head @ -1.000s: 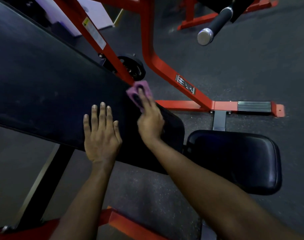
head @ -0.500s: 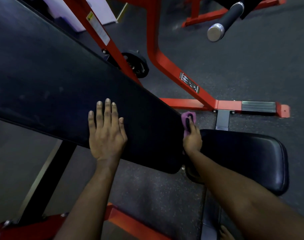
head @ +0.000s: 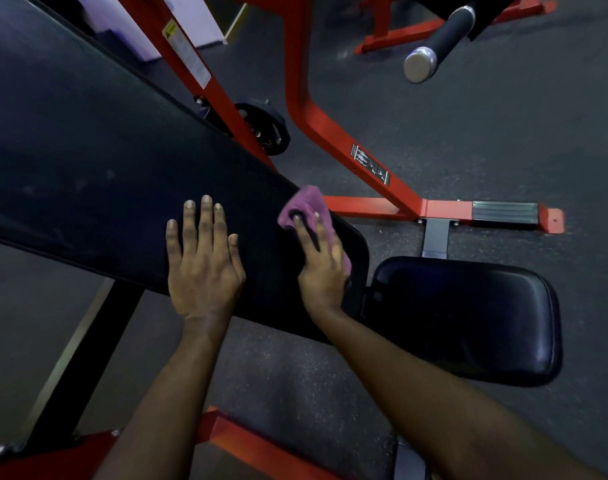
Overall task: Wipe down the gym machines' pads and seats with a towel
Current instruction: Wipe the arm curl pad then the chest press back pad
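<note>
Dark speckled rubber gym floor (head: 486,126), red steel frame (head: 333,140) around. On the long black vinyl back pad (head: 105,150) the left hand (head: 204,268) lies flat, grip open; the right hand (head: 321,268) presses a small purple towel (head: 311,202) near the pad's lower end, fingers straight.

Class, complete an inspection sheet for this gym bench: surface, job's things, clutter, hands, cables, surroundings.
Surface: long black back pad, tilted, faint smudges on it.
Job's things: purple towel on the pad's lower end; black seat beside it, no hand on it.
Clutter: nothing seen.
Grippers: left hand flat on the pad; right hand presses the towel, fingers straight.
Cables: nothing seen.
Surroundings: red frame, weight plate, chrome-capped bar, speckled floor.
</note>
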